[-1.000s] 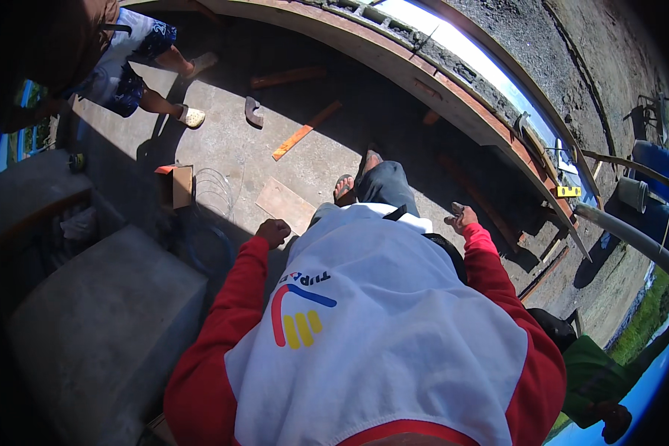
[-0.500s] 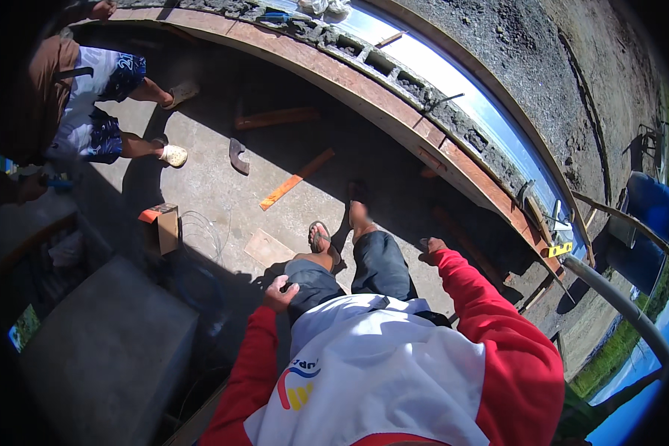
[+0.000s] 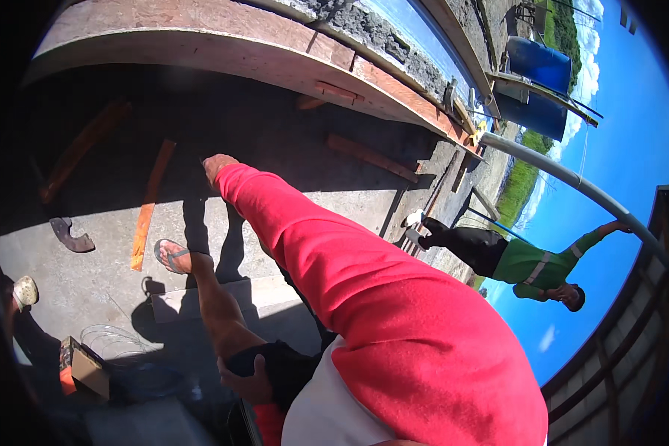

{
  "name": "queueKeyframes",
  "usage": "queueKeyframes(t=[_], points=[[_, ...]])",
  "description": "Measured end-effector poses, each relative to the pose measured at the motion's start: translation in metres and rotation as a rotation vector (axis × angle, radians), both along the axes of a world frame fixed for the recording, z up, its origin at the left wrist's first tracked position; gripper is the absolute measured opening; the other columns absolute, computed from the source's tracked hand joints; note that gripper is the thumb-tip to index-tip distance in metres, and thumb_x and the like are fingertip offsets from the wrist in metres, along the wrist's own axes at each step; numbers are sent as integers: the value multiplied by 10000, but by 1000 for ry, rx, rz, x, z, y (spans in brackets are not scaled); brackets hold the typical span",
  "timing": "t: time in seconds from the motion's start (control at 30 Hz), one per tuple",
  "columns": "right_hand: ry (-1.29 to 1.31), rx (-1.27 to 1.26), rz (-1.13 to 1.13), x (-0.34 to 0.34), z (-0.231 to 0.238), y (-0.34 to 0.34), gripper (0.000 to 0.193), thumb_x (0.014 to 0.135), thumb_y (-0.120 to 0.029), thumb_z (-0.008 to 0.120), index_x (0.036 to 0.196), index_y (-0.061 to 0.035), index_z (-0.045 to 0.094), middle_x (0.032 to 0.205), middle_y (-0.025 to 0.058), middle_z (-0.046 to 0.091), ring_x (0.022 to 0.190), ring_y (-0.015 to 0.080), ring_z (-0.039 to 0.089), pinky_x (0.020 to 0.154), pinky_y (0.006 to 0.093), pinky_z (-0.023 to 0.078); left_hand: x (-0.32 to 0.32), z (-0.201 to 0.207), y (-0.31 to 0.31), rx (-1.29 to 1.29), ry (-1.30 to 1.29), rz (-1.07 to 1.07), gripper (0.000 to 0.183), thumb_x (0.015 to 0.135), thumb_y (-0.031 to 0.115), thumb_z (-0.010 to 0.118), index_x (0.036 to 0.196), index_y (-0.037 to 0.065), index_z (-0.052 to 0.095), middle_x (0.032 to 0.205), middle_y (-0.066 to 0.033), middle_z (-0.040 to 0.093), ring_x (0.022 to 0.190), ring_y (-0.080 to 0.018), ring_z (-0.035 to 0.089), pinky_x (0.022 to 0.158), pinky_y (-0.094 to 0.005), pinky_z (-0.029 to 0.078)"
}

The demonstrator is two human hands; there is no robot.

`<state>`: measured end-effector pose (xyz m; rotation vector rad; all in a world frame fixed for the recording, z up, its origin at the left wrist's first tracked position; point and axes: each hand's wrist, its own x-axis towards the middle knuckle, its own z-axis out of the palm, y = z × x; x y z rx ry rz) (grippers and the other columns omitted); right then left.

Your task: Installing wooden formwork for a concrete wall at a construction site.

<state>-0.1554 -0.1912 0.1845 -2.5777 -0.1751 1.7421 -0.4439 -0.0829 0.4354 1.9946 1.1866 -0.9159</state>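
My right arm, in a red sleeve, stretches forward across the view. My right hand (image 3: pixel 217 169) is in the air above the shaded floor, fingers curled in; whatever they hold is hidden. Close to it, on the floor, lies a narrow orange-brown wood strip (image 3: pixel 153 204). My left hand (image 3: pixel 251 383) hangs low beside my dark shorts (image 3: pixel 275 368), thumb apart from the fingers, with nothing seen in it. My sandalled foot (image 3: pixel 174 256) is on the concrete, near a pale flat board (image 3: pixel 256 296).
A long curved plywood form (image 3: pixel 200 41) borders the concrete blocks (image 3: pixel 368 30). Wood pieces (image 3: pixel 371 157), a dark curved piece (image 3: pixel 72 235), an open carton (image 3: pixel 87 372) and wire (image 3: pixel 118 340) lie about. A grey pipe (image 3: pixel 565 175) rises at right, by a person in green (image 3: pixel 535 260).
My view has swung to the right and tilted. My right arm now reaches further forward. A person in green has come into view; the person at left is mostly out of it.
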Motion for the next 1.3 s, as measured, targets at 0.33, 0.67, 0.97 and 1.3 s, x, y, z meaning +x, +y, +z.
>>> queueKeyframes(t=[0.33, 0.67, 0.97, 1.3], points=[[-897, 585, 414, -31, -181, 67, 299, 715, -244, 413, 992, -138, 453, 1125, 84, 335, 1062, 266, 284, 863, 390, 256, -25, -43, 29, 17, -91, 47, 799, 512, 429, 624, 1120, 48, 273, 995, -140, 371, 941, -279, 367, 802, -372, 292], [-287, 343, 616, -38, -172, 38, 221, 737, -201, 371, 887, -111, 506, 866, 143, 496, 804, 282, 485, 725, 369, 372, -20, -34, 36, 60, -66, 60, 810, 481, 339, 667, 1087, -19, 264, 1018, -170, 318, 963, -296, 320, 803, -378, 275], [150, 362, 462, -13, 58, -16, 236, 649, -179, 486, 863, -84, 517, 726, 151, 540, 722, 273, 528, 610, 324, 420, -13, 7, -39, 95, -85, 242, 723, 480, 334, 669, 1041, 20, 338, 977, -184, 361, 909, -305, 347, 787, -370, 308], [-152, 943, 258, -17, 295, -165, 348, 669, -20, 437, 1000, -126, 432, 666, 92, 455, 568, 228, 475, 501, 304, 391, 92, 96, 6, -102, -919, 806, 715, 695, 498, 426, 1151, -7, 204, 1052, -199, 385, 881, -265, 447, 707, -348, 399]])
